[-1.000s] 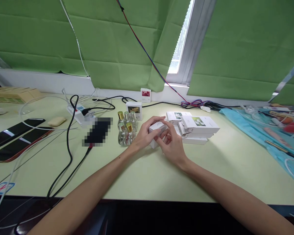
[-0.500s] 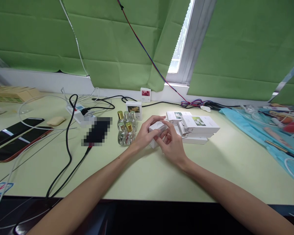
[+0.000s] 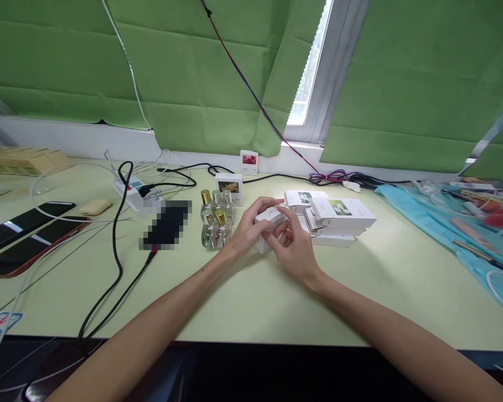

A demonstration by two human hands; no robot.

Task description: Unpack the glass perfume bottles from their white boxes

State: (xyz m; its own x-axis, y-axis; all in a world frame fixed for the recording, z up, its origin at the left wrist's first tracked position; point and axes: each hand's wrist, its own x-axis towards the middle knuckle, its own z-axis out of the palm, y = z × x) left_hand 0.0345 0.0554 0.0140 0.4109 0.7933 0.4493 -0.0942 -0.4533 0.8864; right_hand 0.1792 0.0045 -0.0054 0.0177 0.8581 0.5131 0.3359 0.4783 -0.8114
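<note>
Between my two hands is a small white box with faint print on its top, resting at the middle of the table. My left hand wraps around its left side, thumb laid across the near edge. From the right, my right hand pinches the same box with curled fingers. Part of the box is hidden behind the fingers. Close to my left hand stand several glass perfume bottles with gold and silvery caps. Just beyond my right hand lies a stack of white boxes with flower pictures.
A white box with a yellow flower picture stands behind the bottles; a smaller one leans by the wall. Left are a power strip, cables and phones. A blue plastic sheet with clutter covers the right side.
Almost nothing differs. My hands keep hold of the white box in the same spot, with only a slight shift of the fingers.
</note>
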